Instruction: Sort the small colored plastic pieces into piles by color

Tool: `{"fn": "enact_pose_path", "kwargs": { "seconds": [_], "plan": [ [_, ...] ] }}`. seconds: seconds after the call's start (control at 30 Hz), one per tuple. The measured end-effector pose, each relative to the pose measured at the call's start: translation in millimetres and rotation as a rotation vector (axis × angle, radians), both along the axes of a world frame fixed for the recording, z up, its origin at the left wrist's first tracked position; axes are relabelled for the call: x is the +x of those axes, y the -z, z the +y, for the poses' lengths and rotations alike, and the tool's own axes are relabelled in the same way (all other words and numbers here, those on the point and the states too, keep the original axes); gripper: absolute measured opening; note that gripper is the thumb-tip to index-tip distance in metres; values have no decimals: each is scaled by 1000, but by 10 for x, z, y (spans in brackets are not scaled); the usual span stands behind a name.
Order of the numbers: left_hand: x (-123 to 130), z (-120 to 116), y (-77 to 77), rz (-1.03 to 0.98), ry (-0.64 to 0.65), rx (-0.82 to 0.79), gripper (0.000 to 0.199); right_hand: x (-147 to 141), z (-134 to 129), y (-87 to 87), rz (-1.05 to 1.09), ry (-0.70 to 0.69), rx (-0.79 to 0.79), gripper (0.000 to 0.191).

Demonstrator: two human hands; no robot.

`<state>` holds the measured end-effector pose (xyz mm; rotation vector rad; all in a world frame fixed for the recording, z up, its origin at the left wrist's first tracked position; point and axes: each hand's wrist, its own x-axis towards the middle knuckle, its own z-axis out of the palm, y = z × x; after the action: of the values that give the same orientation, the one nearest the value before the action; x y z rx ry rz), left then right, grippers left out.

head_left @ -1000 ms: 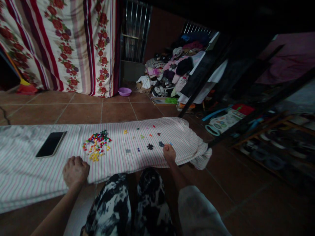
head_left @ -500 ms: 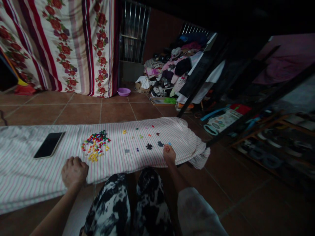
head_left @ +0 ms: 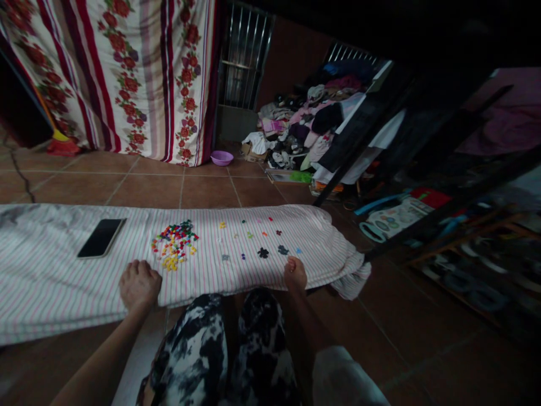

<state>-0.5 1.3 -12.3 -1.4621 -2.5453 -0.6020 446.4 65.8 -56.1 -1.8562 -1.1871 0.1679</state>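
Observation:
My left hand (head_left: 140,283) rests palm down on the striped cloth (head_left: 97,293), fingers laid on it and holding nothing I can see. Just beyond it spreads a mixed pile of small colored pieces (head_left: 174,243), mostly red, yellow, white and green. My right hand (head_left: 295,274) is closed with its fingers pinched together; whatever is in them, if anything, is hidden. Near its fingertips are a dark grey cluster of pieces (head_left: 283,250) and a light blue group (head_left: 298,251). Left of these lie a black cluster (head_left: 263,253), dark blue pieces (head_left: 243,256) and a grey cluster (head_left: 225,257).
A phone (head_left: 101,238) lies on the cloth at left. More small color groups, including yellow pieces (head_left: 222,224), sit along the far side. Beyond are a purple basin (head_left: 222,158), heaped clothes (head_left: 304,124) and a dark metal post (head_left: 338,177).
My right hand has drawn back slightly toward me, away from the dark grey and light blue pieces. The camera view has shifted a little left. My left hand stays on the cloth.

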Motion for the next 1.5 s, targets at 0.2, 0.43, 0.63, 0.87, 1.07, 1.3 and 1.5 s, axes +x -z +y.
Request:
{"fn": "enact_pose_path", "kwargs": {
  "seconds": [0.2, 0.43, 0.63, 0.87, 1.07, 1.3, 1.5],
  "plan": [
    [-32, 30, 94, -11, -4, 51, 39, -221, 51, -69, 17, -26, 105, 50],
    [-46, 46, 156, -28, 3, 84, 40, -958, 143, -360, -59, -419, 230, 36],
    [-35, 44, 117, -32, 7, 45, 39, -1763, 191, -530, -93, -730, 209, 33],
    [-18, 51, 101, -48, 1, 69, 38, -2677, 433, -674, -309, -1033, 77, 32],
    [-24, 68, 140, -43, -4, 93, 39, -3414, 617, -666, -461, -1183, -50, 31],
    [-33, 82, 183, -37, 1, 91, 41, -4016, 831, -708, -605, -1215, -170, 28],
    [-44, 107, 231, 35, -12, 109, 39, -4241, 914, -745, -755, -1179, -255, 31]
  ]
}}
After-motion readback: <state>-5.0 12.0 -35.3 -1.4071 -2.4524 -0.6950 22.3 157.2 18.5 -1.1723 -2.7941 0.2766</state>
